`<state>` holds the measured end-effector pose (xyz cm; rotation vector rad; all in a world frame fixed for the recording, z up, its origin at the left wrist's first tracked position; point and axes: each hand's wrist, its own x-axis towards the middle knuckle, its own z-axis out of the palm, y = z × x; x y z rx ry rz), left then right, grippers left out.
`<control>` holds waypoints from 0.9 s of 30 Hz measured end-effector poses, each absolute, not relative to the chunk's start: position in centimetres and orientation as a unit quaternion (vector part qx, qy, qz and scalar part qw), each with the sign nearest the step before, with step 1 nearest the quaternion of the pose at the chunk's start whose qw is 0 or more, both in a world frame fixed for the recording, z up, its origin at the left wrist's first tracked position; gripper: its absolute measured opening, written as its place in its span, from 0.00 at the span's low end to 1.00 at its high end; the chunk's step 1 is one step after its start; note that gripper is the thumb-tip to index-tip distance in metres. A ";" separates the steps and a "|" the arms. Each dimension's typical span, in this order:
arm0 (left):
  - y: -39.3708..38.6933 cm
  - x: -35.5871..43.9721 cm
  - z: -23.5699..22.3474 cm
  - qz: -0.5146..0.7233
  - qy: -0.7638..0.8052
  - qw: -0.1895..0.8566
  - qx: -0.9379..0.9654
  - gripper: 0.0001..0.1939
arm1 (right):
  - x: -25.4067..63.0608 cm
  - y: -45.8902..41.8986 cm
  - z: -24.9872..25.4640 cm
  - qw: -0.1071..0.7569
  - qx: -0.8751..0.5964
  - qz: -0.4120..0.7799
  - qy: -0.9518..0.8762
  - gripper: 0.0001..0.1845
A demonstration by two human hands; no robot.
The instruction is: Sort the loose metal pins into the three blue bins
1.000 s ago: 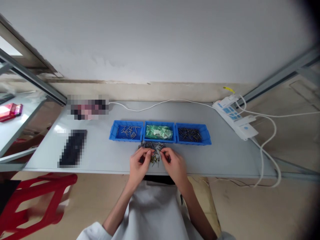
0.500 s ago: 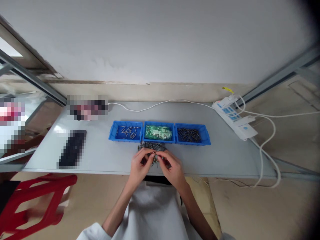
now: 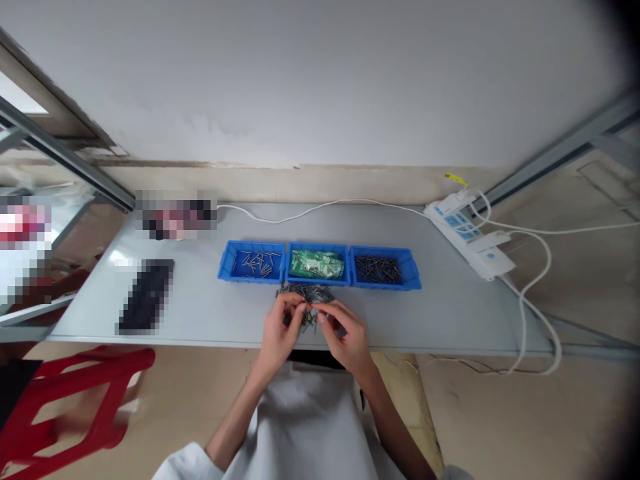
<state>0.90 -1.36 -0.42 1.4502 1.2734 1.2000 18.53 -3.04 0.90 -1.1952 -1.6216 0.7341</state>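
Observation:
My left hand [image 3: 280, 331] and my right hand [image 3: 345, 335] meet over a loose pile of thin metal pieces [image 3: 307, 291] that look like screws or drill bits. Thumb and forefinger are pinched together on my left hand; whatever sits between them is too small to name. My right fingertips are also closed, almost touching the left ones. Just behind the pile, three blue bins stand in a row. Short silvery pins lie scattered in the left bin [image 3: 223, 267], green-tinted plastic packets [image 3: 316, 265] fill the middle one, and dark thin metal pieces [image 3: 379, 269] lie in the right bin.
The grey table [image 3: 200, 320] runs across to a wall. A white power strip [image 3: 465, 233] with plugs and cables lies at its right end. On the left are a blurred dark item [image 3: 146, 295] and another blurred object [image 3: 177, 219]. A red stool [image 3: 95, 380] stands below.
My fingertips have shifted slightly at the pile, the left ones turning a little and the right ones staying close by. Bins and other items are unmoved.

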 end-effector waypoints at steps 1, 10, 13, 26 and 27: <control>-1.3 0.9 -0.4 0.482 0.506 0.423 0.577 0.13 | 18.5 -3.1 0.9 0.481 -0.491 0.299 -0.663 0.13; -1.1 1.0 -0.4 0.495 0.499 0.443 0.557 0.15 | 18.4 -3.2 0.7 0.472 -0.500 0.290 -0.665 0.12; -1.1 0.9 -0.3 0.492 0.497 0.448 0.557 0.15 | 18.4 -3.2 0.6 0.474 -0.504 0.286 -0.663 0.12; -1.5 1.1 -0.6 0.486 0.468 0.461 0.577 0.12 | 18.3 -3.2 0.3 0.480 -0.516 0.282 -0.651 0.13; -1.5 1.0 -0.6 0.486 0.469 0.463 0.574 0.12 | 18.3 -3.2 0.3 0.480 -0.519 0.281 -0.649 0.13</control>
